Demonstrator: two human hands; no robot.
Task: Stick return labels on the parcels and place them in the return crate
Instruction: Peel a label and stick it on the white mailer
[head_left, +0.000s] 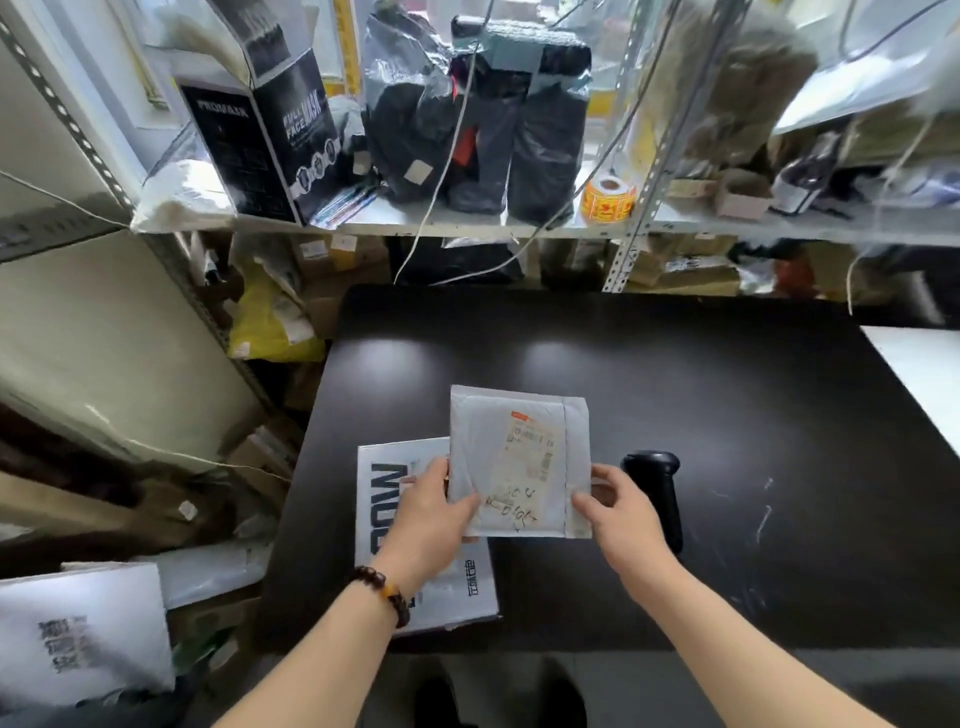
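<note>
In the lower centre of the frame we hold a white padded parcel (498, 447) over the black desk (727, 415). Our left hand (431, 512) grips its lower left edge and our right hand (618, 512) pinches its lower right corner. Its label (530, 462) faces up. A printed white parcel (467, 587) lies beneath, to the left, and a black scanner (657, 488) lies to the right.

The black box (244, 150) is showing "PROMASK" and "FULL FACE MASK"; the label (530, 460) on the white parcel (478, 441) is showing only blurred print.
</note>
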